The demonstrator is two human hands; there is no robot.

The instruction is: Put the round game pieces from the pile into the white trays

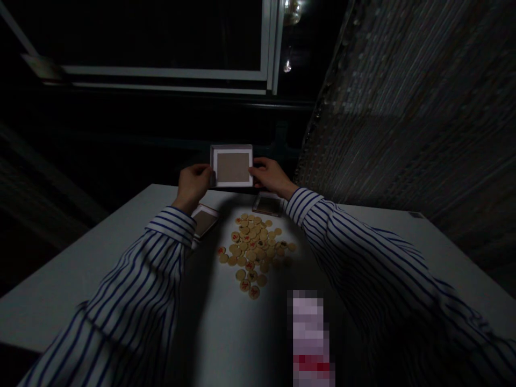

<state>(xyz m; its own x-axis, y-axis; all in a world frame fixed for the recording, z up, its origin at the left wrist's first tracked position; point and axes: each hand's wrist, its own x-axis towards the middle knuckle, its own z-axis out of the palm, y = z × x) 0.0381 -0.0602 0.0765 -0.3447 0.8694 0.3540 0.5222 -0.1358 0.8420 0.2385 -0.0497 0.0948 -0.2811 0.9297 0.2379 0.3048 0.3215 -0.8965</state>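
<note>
Both hands hold up a shallow open box part (pixel 233 167), white-rimmed with a grey-brown inner face, above the far edge of the table. My left hand (pixel 194 184) pinches its left side. On the right side, my right hand (pixel 271 174) grips the edge between thumb and fingers. Below lies a loose pile of round, pale wooden pieces (pixel 252 243), some with red or dark characters. One similar box part (pixel 205 219) rests left of the pile, partly behind my left wrist. Another, darker one (pixel 268 204) lies beneath my right hand.
The white table (pixel 121 236) spans the view. A pixelated pink-and-white item (pixel 309 333) shows at the near edge. Hanging strands of a curtain (pixel 387 107) are at the right; a window frame (pixel 169 72) stands beyond the table.
</note>
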